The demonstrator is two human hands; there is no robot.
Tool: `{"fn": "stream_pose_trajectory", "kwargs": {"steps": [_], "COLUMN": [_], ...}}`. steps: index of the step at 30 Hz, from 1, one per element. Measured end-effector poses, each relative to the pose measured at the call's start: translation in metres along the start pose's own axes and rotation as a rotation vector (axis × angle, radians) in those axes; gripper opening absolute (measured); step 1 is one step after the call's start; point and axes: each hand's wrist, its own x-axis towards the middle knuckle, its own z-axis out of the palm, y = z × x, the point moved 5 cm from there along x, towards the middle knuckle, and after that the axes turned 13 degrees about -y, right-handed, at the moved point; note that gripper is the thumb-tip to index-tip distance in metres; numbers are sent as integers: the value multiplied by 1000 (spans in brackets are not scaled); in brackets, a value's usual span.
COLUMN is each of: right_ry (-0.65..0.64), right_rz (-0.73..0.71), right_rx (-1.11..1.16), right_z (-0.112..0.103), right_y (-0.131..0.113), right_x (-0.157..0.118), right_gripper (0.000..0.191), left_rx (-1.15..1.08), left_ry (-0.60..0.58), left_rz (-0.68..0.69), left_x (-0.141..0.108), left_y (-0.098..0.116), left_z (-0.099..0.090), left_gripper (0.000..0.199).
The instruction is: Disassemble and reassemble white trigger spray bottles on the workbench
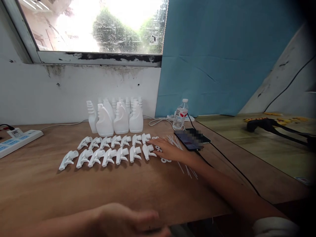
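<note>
My right hand (pixel 168 149) reaches over the table, palm down, with its fingers spread and stretched toward the right end of two rows of white trigger spray heads. Its fingertips are at the end spray head of the back row (pixel 145 138) and close to that of the front row (pixel 148 152); I cannot tell whether they touch. Small white rings (pixel 166 160) lie around and partly beneath this hand. Thin white tubes (pixel 181 167) lie under and beside the wrist. Near the bottom edge, my left hand (pixel 123 219) is blurred, fingers extended, holding nothing visible.
Several white spray bottles (pixel 105 121) without tops stand against the wall. A clear water bottle (pixel 180 115) stands behind two phones (pixel 189 140) with black cables. At far left lies a power strip (pixel 21 142). Black straps (pixel 266 125) rest on the surface at right.
</note>
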Motion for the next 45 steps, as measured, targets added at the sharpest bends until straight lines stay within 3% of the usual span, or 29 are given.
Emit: {"fn": "stream_pose_trajectory", "kwargs": {"steps": [3, 6, 12, 16, 20, 23, 26, 28, 31, 33, 45], "right_ry": [-11, 9, 95, 87, 65, 80, 60, -61, -261, -329, -388], "right_rz": [19, 21, -87, -53, -203, -185, -79, -73, -30, -6, -76], "right_rx": [5, 11, 182, 339, 422, 448, 310, 199, 185, 192, 179], "right_z": [3, -2, -21, -12, -2, -7, -18, -20, -14, -9, -8], "right_y": [0, -5, -43, -69, -86, -74, -44, -24, 2, 12, -8], "right_x": [3, -2, -16, -17, -16, -16, -18, -19, -24, -26, -24], "right_gripper": [39, 28, 14, 14, 28, 24, 19, 17, 13, 10, 10], "left_rx": [17, -30, -307, -495, -703, -839, -851, -845, -832, -830, -809], "left_ry": [185, 322, 358, 335, 253, 147, 128, 119, 114, 123, 114], "left_rz": [121, 22, -324, -497, -635, -721, -754, -755, -711, -675, -653], "left_x": [10, 10, 0, -3, -2, -3, -5, -6, -5, -3, -2], "left_y": [-28, -50, -76, -88, -93, -94, -97, -99, -99, -98, -99], "left_z": [-9, -16, -3, 6, 7, 12, 15, 17, 17, 15, 16], "left_gripper": [30, 40, 57, 77, 55, 33, 30, 33, 31, 29, 29]}}
